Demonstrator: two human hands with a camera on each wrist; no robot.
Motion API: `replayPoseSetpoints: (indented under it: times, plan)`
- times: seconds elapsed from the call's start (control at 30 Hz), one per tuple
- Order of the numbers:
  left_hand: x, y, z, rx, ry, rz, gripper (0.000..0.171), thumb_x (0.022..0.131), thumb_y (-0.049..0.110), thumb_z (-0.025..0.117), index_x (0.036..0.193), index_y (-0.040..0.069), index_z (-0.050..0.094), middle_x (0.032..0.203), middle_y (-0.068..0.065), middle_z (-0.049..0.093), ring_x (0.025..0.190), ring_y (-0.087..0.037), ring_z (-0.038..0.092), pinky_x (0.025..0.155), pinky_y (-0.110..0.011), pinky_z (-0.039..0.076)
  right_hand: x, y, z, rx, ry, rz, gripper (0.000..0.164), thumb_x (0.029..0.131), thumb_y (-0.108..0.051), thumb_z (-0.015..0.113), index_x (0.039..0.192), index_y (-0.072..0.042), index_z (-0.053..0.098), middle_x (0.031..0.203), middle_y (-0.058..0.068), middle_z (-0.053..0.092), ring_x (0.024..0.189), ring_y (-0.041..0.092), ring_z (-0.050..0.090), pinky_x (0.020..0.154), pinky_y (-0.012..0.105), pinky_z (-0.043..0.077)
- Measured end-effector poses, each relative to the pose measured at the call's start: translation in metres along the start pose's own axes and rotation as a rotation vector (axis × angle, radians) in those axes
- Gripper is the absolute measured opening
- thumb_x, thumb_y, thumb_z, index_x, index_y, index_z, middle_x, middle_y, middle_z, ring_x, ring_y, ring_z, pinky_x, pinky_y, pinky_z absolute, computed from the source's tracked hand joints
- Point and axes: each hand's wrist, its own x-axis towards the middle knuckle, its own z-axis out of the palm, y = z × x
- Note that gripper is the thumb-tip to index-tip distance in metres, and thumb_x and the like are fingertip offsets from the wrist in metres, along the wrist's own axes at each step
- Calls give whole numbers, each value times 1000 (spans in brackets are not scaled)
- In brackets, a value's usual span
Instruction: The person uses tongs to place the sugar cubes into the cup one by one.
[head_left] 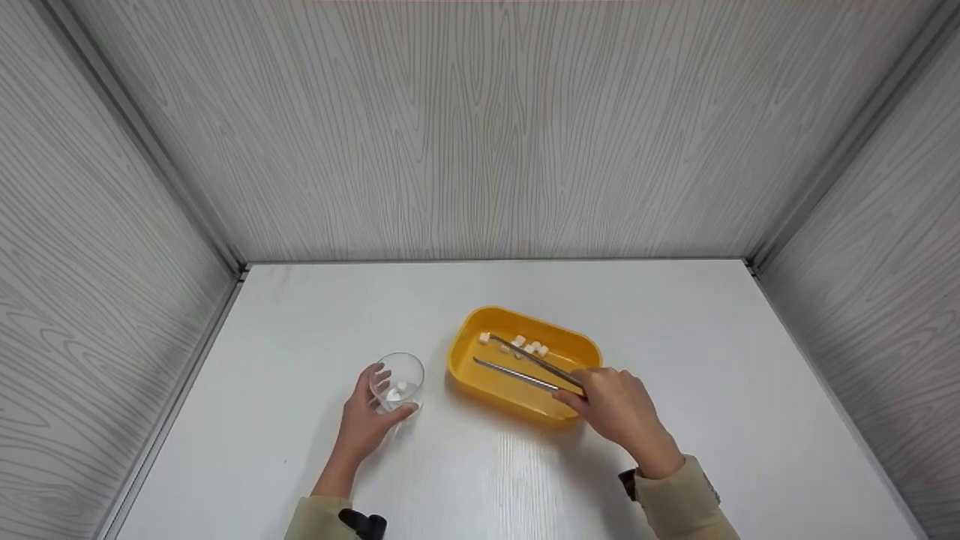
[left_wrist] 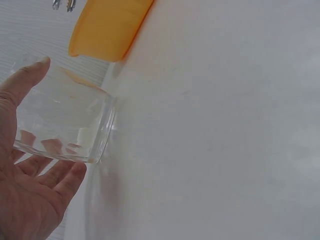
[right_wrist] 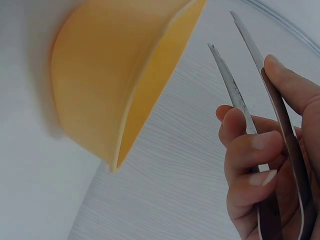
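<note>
My left hand (head_left: 366, 420) grips a clear glass (head_left: 400, 369) that stands on the table, thumb on one side and fingers round the other. A few white cubes (head_left: 397, 391) lie at its bottom. In the right hand (head_left: 619, 409) is a pair of metal tweezers (right_wrist: 280, 110), its two arms spread apart with nothing between the tips. Those tips hang over a yellow tray (head_left: 517, 401) just right of the glass. Several white cubes (head_left: 535, 349) sit toward the tray's far side, and a lone cube (head_left: 484, 337) lies near the upper tip.
White tabletop (head_left: 690, 322) surrounds the glass and tray. Grey wood-grain panels close it in at the back (head_left: 487, 135), on the left (head_left: 97, 247) and on the right (head_left: 885, 262).
</note>
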Motion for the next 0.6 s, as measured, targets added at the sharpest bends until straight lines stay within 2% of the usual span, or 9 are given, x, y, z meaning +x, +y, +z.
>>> replayPoseSetpoints:
  times: [0.4,0.6]
  plan:
    - [2,-1,-1,-28,-10,14,96,73,27,88,148,6,33,145,-20,46,135,-35,43,112,-47,36,-5,19,0,-56,11,32,32,85,-39,76,76,-12,61,56,-7,41,46,12,37,42,25,30]
    - [0,1,-2,-23,-11,-2,99,72,29,89,150,9,32,147,-17,46,135,-32,43,112,-46,36,-5,25,2,-59,-26,67,30,84,-39,76,79,-11,67,56,-6,44,46,12,38,42,26,31]
